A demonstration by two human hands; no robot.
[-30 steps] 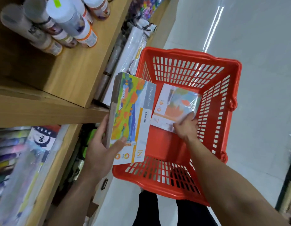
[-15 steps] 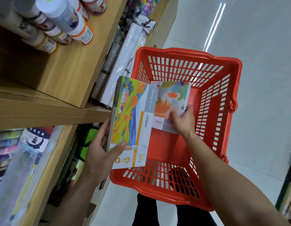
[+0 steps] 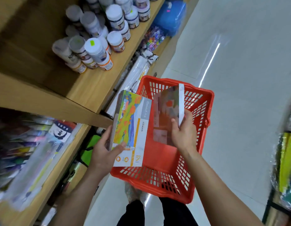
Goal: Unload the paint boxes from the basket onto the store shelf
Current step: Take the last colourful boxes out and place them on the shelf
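Note:
A red plastic basket (image 3: 197,137) hangs below me over the floor, and I see no box lying in it. My left hand (image 3: 105,154) grips the lower edge of a stack of colourful paint boxes (image 3: 131,124) held just left of the basket. My right hand (image 3: 184,134) holds a second, smaller paint box (image 3: 166,115) lifted above the basket, tilted up on edge and blurred. The wooden store shelf (image 3: 89,88) runs along the left side.
White-capped paint jars (image 3: 95,53) crowd the upper shelf board. Wrapped rolls (image 3: 138,74) lean beside the basket's far left corner. Flat packaged goods (image 3: 35,144) fill the lower shelf. Another rack with wrapped items (image 3: 286,160) stands at the right edge. My legs show below the basket.
My right hand has lifted the smaller paint box out of the basket and tilted it upright. The left hand's stack stays put. The view has tipped up toward the jars.

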